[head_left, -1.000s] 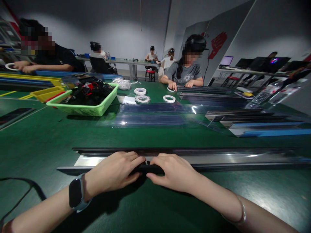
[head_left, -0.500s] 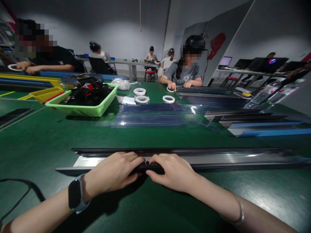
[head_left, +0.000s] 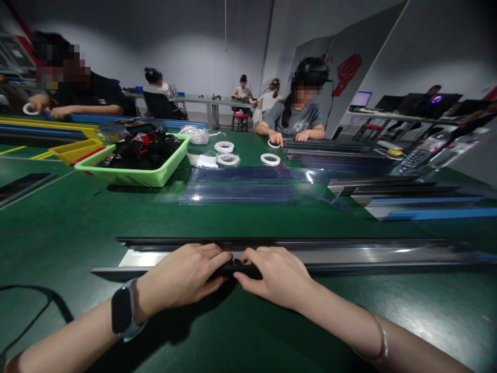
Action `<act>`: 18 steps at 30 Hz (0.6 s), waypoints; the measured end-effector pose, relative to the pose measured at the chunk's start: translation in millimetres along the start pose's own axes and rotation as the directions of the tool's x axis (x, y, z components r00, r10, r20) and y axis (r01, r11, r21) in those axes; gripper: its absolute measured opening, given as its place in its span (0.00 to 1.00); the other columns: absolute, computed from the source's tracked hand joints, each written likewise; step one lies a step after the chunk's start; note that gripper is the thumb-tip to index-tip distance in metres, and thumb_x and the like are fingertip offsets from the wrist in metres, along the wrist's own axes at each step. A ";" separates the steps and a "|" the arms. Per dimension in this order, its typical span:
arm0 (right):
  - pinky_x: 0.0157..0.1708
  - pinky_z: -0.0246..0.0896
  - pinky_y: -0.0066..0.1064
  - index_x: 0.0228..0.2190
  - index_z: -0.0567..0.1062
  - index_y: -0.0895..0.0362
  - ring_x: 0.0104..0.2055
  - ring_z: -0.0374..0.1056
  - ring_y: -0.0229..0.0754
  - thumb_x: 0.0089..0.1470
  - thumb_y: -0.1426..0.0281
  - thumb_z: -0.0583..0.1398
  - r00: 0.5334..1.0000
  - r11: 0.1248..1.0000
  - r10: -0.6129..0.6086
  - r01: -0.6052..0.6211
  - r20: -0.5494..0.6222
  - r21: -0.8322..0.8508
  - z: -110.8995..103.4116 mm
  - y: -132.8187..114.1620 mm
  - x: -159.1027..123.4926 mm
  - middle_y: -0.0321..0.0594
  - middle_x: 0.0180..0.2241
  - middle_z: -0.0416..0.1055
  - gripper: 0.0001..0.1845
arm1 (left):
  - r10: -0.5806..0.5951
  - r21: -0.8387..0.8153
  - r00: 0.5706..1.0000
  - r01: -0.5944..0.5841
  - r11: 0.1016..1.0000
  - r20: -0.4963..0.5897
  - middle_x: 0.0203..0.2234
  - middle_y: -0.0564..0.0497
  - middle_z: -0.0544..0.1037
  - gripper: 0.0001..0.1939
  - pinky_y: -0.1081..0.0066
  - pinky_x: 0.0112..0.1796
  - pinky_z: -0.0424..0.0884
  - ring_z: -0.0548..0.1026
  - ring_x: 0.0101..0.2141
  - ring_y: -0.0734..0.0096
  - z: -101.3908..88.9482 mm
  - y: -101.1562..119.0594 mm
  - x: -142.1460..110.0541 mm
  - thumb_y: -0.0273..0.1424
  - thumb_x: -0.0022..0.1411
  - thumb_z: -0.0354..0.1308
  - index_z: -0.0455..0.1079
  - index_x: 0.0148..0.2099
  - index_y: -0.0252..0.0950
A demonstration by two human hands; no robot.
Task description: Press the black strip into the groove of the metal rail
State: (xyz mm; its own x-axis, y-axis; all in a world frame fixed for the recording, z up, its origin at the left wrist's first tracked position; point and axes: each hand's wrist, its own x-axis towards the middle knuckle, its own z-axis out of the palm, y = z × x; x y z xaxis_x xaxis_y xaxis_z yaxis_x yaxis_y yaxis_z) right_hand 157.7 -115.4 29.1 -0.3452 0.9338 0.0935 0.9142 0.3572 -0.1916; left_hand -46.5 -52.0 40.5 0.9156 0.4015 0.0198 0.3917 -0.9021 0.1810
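A long channel-shaped profile [head_left: 349,255], black along its edges and silvery inside, lies crosswise on the green table [head_left: 248,331] in front of me. My left hand [head_left: 190,272] grips its near black edge, thumb on the outside and fingers curled over the top. Close beside it, my right hand [head_left: 274,274] pinches the same edge in a mirrored way. Between the fingertips, a small dark piece [head_left: 237,261] shows at the edge; its kind is too small to make out.
Beyond the profile lie clear plastic sheets [head_left: 240,192] and white tape rolls [head_left: 270,159]. A green basket [head_left: 157,177] of black and red parts stands left. More profiles [head_left: 427,213] lie right, near plastic bottles [head_left: 413,155]. Co-workers [head_left: 297,111] sit across the table; a phone-like slab [head_left: 23,189] lies far left.
My hands stay on the near edge; the right fingers have lifted very slightly. The view has shifted a little. At the left, the co-worker's hand with a white ring has moved slightly right.
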 end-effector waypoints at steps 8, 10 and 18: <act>0.31 0.58 0.32 0.37 0.71 0.56 0.34 0.71 0.44 0.55 0.54 0.52 0.998 1.000 -0.007 0.005 -0.065 -0.024 5.5 0.6 -0.3 0.40 0.30 0.74 0.19 | -0.004 0.006 1.000 0.004 1.000 0.019 0.39 0.48 0.72 0.10 0.65 0.46 0.66 0.71 0.43 0.64 -1.0 0.6 0.6 0.31 0.62 0.50 0.62 0.46 0.38; 0.30 0.58 0.32 0.36 0.70 0.56 0.32 0.71 0.45 0.55 0.53 0.52 0.999 0.999 0.001 -0.003 -0.050 -0.035 5.8 0.7 -0.4 0.40 0.28 0.74 0.20 | -0.006 0.006 1.000 0.006 1.000 0.021 0.40 0.48 0.72 0.10 0.65 0.46 0.66 0.71 0.43 0.64 -1.0 0.7 0.7 0.31 0.62 0.49 0.62 0.46 0.38; 0.33 0.59 0.31 0.37 0.70 0.56 0.35 0.69 0.43 0.55 0.56 0.53 0.999 0.999 -0.035 0.034 -0.032 -0.031 2.2 1.6 -0.3 0.41 0.31 0.72 0.17 | 0.012 0.010 1.000 -0.012 1.000 -0.025 0.40 0.48 0.73 0.10 0.66 0.46 0.66 0.71 0.44 0.64 1.5 -0.5 -0.2 0.32 0.62 0.49 0.63 0.46 0.37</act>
State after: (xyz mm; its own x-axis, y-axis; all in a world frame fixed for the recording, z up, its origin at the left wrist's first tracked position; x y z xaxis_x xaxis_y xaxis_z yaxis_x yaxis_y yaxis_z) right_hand 158.8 -115.1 26.7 -0.3705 0.9195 0.1310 0.9079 0.3883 -0.1581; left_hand -46.7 -51.8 38.9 0.9179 0.3941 0.0463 0.3814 -0.9084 0.1713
